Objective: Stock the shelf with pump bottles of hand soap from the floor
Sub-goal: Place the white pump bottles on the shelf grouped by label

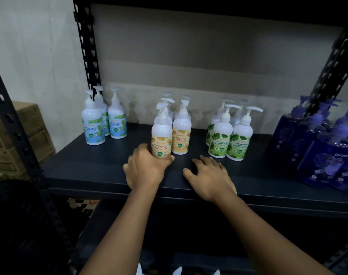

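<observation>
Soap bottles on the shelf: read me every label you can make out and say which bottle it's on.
"ANTIBACTERIAL HAND WASH COOL MINT": mint bottle.
"guardian", faint, then "ANTIBACTERIAL HAND WASH ULTRA MOISTURE": orange bottle, held by the left hand.
"ANTIBACTERIAL HAND WASH MAXIMUM PROTECT", end cut off: green bottle.
Brand word on purple bottles: blurred.
Small round seals: too small to read.

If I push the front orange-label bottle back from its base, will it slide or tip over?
Probably slides: the orange-label bottle is tall and narrow, but the left hand grips it low, near its base. Pushed higher, it would likely tip into the bottles behind. Its smooth plastic may be slippery.
</observation>
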